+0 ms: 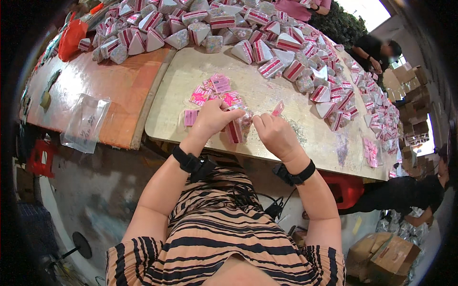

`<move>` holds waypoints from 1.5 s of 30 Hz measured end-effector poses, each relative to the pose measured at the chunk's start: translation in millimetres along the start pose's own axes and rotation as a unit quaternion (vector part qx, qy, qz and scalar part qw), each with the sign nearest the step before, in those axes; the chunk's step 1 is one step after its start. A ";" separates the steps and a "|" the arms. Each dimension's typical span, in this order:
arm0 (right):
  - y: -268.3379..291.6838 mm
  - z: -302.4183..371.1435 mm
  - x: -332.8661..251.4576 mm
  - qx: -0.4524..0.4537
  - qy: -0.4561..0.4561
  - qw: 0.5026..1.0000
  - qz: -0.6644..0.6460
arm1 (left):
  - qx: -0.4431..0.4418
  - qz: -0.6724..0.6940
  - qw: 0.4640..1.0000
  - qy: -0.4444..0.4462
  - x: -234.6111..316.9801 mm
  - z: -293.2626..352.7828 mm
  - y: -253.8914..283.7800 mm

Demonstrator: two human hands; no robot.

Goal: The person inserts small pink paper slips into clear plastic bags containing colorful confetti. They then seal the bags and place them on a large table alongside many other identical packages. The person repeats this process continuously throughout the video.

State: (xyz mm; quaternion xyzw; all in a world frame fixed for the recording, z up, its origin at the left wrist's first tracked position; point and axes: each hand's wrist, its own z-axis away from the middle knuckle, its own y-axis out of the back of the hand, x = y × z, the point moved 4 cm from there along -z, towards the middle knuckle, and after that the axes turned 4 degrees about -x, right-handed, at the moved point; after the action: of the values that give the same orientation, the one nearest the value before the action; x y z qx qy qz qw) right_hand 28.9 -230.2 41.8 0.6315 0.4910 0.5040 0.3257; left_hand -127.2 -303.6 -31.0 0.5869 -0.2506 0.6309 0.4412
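Observation:
My left hand [213, 117] is closed on a cake-slice-shaped piece [234, 132], white and pink with dark red stripes, at the near edge of the table. Just to its right, my right hand [277, 134] is pinched by the piece's right end; what its fingers hold, if anything, is too small to make out. A small pink card [278, 108] shows just beyond the right knuckles; I cannot tell whether it touches them. Past my left hand lies a loose heap of pink printed cards [220, 83], with another pink card [190, 117] beside my left wrist.
Many wrapped cake-slice pieces [272, 67] are heaped along the table's far and right sides. Thin loose fasteners [298, 131] lie right of my right hand. A clear plastic bag [86, 124] and a red bag [71, 39] are at left. Other people [377, 52] are nearby.

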 end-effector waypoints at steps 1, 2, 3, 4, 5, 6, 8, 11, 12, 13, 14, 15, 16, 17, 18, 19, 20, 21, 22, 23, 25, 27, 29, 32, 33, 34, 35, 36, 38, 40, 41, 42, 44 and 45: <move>-0.6 0.1 0.5 0.001 -0.002 1.000 -0.007 | -0.003 -0.002 1.000 0.000 -0.4 -0.5 -0.1; -1.9 0.9 0.6 0.001 -0.004 1.000 -0.014 | 0.004 -0.018 1.000 -0.008 -0.8 -1.3 0.1; -3.5 1.8 0.6 0.001 -0.007 1.000 -0.020 | 0.010 -0.034 0.999 -0.016 -0.5 -2.1 -0.1; -5.6 3.2 1.1 -0.005 -0.023 0.999 -0.037 | 0.017 -0.051 0.998 -0.024 0.6 -1.8 -0.6; -7.5 4.9 1.3 -0.011 -0.039 0.998 -0.054 | 0.030 -0.073 0.996 -0.042 3.2 0.1 -1.0; -9.1 5.6 1.8 -0.016 -0.057 0.996 -0.071 | 0.042 -0.097 0.993 -0.060 12.9 6.3 -0.3; -10.1 5.3 4.9 -0.019 -0.102 0.984 -0.143 | 0.066 -0.124 0.987 -0.083 22.8 14.0 -1.4; -11.3 3.5 5.4 -0.036 -0.145 0.966 -0.213 | 0.102 -0.140 0.978 -0.117 26.3 20.3 -2.0; -11.1 3.3 5.7 -0.042 -0.156 0.960 -0.229 | 0.114 -0.147 0.972 -0.143 26.2 21.1 -2.6; -10.2 3.2 7.1 -0.043 -0.172 0.953 -0.244 | 0.125 -0.154 0.966 -0.168 26.5 22.0 -3.3; -9.3 3.1 8.6 -0.043 -0.189 0.946 -0.259 | 0.135 -0.153 0.962 -0.183 26.5 23.0 -4.0; -9.6 3.0 9.8 -0.045 -0.205 0.938 -0.275 | 0.146 -0.152 0.958 -0.196 26.3 24.2 -4.6; -10.2 2.3 10.0 -0.045 -0.207 0.939 -0.270 | 0.156 -0.151 0.953 -0.210 26.6 25.4 -4.8; -11.2 1.1 10.1 -0.045 -0.209 0.940 -0.265 | 0.155 -0.150 0.953 -0.211 27.3 25.8 -4.5; -11.7 0.2 9.9 -0.045 -0.210 0.942 -0.259 | 0.156 -0.149 0.953 -0.213 29.3 26.1 -3.5; -13.1 0.9 7.7 -0.061 -0.210 0.945 -0.244 | 0.156 -0.148 0.953 -0.215 30.5 26.2 -3.0; -14.5 2.4 4.6 -0.078 -0.210 0.947 -0.229 | 0.145 -0.133 0.960 -0.197 28.4 25.8 -3.6; -15.9 2.4 3.0 -0.094 -0.208 0.950 -0.213 | 0.136 -0.117 0.967 -0.179 25.6 25.7 -3.5; -13.8 1.7 4.5 -0.059 -0.208 0.948 -0.232 | 0.127 -0.102 0.973 -0.161 22.7 25.0 -3.7; -11.5 1.4 6.9 -0.024 -0.208 0.945 -0.250 | 0.135 -0.091 0.972 -0.168 20.7 23.3 -3.3; -6.1 0.7 8.6 0.007 -0.231 0.921 -0.313 | 0.150 -0.068 0.970 -0.178 16.3 19.9 -3.0; 1.0 -0.3 10.4 0.003 -0.276 0.874 -0.399 | 0.138 -0.067 0.973 -0.173 14.6 17.8 -0.5; -2.1 1.4 13.2 0.010 -0.294 0.839 -0.458 | 0.124 -0.061 0.977 -0.165 16.3 17.7 1.0; -9.6 4.2 15.3 0.029 -0.294 0.798 -0.525 | 0.115 -0.063 0.977 -0.169 23.6 23.3 3.7; -11.1 4.9 15.1 0.035 -0.290 0.787 -0.544 | 0.122 -0.073 0.972 -0.185 25.7 25.7 4.1; -9.8 4.8 14.7 0.036 -0.293 0.784 -0.546 | 0.129 -0.082 0.968 -0.201 27.1 27.4 4.3; -7.5 4.2 14.1 0.036 -0.296 0.782 -0.548 | 0.130 -0.080 0.967 -0.205 26.2 27.3 3.8; -5.9 3.8 13.8 0.038 -0.299 0.779 -0.550 | 0.131 -0.078 0.966 -0.211 25.1 26.2 3.0; -6.1 5.6 11.3 0.066 -0.283 0.806 -0.516 | 0.134 -0.072 0.967 -0.205 21.9 25.7 1.4; -4.0 5.1 7.9 0.082 -0.273 0.826 -0.486 | 0.142 -0.063 0.971 -0.184 18.3 25.7 -0.5; -1.5 4.0 5.5 0.083 -0.272 0.833 -0.474 | 0.145 -0.065 0.970 -0.184 18.6 24.8 -1.1; 0.3 3.8 3.8 0.084 -0.272 0.840 -0.462 | 0.146 -0.068 0.970 -0.183 18.6 24.6 -2.0; -1.5 4.5 5.1 0.085 -0.283 0.836 -0.462 | 0.150 -0.077 0.967 -0.193 18.7 25.4 -3.4; -4.1 5.5 4.7 0.089 -0.275 0.843 -0.454 | 0.153 -0.083 0.963 -0.205 19.2 27.0 -3.9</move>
State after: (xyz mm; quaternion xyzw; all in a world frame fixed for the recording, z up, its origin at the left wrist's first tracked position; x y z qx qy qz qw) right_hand 33.0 -224.0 38.0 0.4764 0.6562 0.0596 0.5822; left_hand -108.4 -319.2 -8.3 0.7828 -0.1861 0.4893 0.3364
